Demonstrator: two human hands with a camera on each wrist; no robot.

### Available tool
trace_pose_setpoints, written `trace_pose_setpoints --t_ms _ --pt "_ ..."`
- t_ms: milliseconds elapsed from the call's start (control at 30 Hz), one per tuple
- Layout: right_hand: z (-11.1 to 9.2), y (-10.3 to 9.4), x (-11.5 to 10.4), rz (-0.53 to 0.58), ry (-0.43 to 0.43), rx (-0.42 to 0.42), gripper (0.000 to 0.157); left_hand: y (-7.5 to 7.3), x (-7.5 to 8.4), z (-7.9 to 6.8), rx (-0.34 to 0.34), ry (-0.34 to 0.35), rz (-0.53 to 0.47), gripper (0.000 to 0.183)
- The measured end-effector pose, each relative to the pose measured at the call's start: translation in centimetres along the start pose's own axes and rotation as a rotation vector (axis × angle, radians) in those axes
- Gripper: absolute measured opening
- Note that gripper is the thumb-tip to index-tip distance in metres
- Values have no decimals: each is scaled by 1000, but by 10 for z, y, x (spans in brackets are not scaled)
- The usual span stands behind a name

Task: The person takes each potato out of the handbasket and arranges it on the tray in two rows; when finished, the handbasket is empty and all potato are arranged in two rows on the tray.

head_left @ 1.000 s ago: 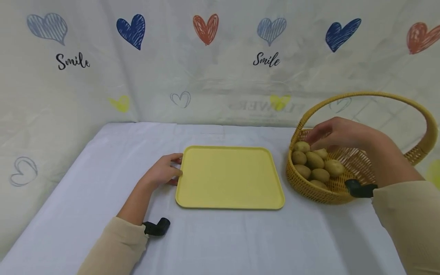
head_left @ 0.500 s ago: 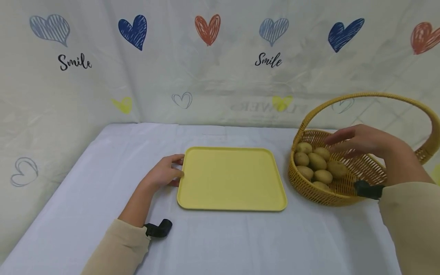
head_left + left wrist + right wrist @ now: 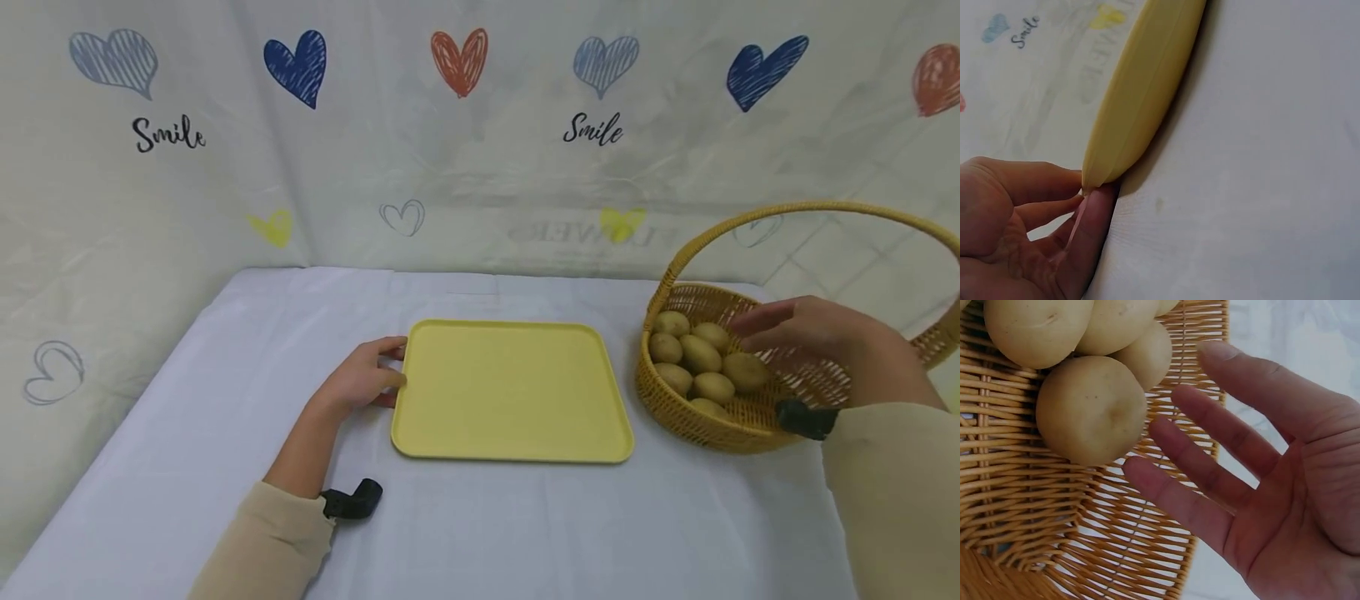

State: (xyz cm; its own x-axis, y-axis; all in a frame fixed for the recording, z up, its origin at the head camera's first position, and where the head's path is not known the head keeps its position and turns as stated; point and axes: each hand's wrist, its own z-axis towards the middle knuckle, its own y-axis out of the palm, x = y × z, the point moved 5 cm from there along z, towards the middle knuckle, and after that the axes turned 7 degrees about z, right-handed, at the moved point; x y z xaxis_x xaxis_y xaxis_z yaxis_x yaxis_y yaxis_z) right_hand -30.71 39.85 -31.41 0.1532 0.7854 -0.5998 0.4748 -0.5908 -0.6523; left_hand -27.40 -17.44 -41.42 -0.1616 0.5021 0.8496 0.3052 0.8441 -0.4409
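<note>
Left hand (image 3: 358, 382) pinching the left edge of the yellow tray (image 3: 510, 392), flat on the white tabletop (image 3: 187, 400). Farther right, right hand (image 3: 813, 332) hovering over potatoes (image 3: 701, 354) inside the wicker basket (image 3: 701, 429), fingers (image 3: 1210, 425) spread, holding nothing.

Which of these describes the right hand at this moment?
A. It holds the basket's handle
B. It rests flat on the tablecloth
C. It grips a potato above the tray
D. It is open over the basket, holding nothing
D: the right hand hangs with straight, spread fingers over the wicker basket, beside the potatoes, with nothing in its palm in the right wrist view.
</note>
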Motion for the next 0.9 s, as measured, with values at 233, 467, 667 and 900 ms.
trace_pose_setpoints --t_ms 233,467,667,900 --pt "2 5 11 2 -3 -41 68 1 -3 -1 4 4 -28 74" --pt "4 9 25 64 62 -87 70 -1 -1 -3 -2 18 -21 75" --pt "9 12 31 136 74 -118 69 -1 -1 -1 -2 28 -12 74" --pt "11 14 32 153 72 -150 53 -1 -1 -1 -7 25 -22 73"
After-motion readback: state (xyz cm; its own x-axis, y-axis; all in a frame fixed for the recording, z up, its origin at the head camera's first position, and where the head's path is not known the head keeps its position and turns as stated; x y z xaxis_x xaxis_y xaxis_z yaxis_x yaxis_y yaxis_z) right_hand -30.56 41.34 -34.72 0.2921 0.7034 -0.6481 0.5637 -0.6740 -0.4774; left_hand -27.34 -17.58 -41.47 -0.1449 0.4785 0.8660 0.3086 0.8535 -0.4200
